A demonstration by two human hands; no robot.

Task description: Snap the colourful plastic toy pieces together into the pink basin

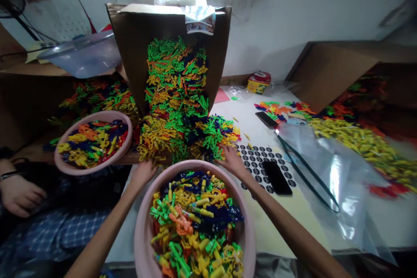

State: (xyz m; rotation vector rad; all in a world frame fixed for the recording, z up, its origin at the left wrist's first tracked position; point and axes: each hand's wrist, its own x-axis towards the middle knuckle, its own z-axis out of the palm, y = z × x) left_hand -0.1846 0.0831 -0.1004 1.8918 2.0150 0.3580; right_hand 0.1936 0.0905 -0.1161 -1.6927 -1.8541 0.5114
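A pink basin (140,226) stands in front of me, heaped with small plastic pieces (198,226) in yellow, green, orange, dark blue and red. Beyond its rim, more such pieces (177,91) spill from an upright cardboard box (219,47) onto the table. At the left front edge of this spill is my left hand (145,173), close to yellow pieces; its fingers are blurred and partly hidden. My right hand (233,160) touches the right front edge of the spill, beside green and yellow pieces, with its fingers apart.
At left, another person's hand (21,195) rests near a second pink basin (128,139) of pieces. A clear tub (84,54) sits behind. To the right lie a round-label sheet (260,154), two phones (276,178), plastic bags (342,186), yellow pieces (358,143) and another box (329,69).
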